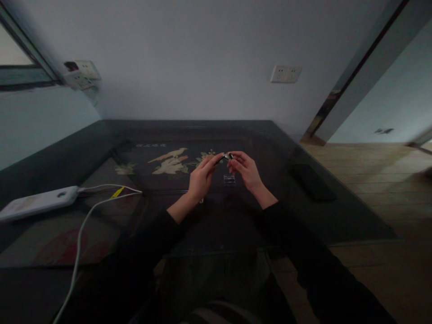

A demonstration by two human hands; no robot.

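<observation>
Above the counter, two hands pinch one small thing

Over the dark counter, the left hand and right hand both pinch a small shiny clip between their fingertips. A little clear box sits just below, between the hands.

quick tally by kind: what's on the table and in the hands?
Small dark item held by left hand and right hand: 1
Clear small case: 1
White power bank: 1
White cables: 2
Black phone: 1
Total: 6

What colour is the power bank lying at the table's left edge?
White, with white cables plugged in; the head view shows the power bank clearly.
</observation>
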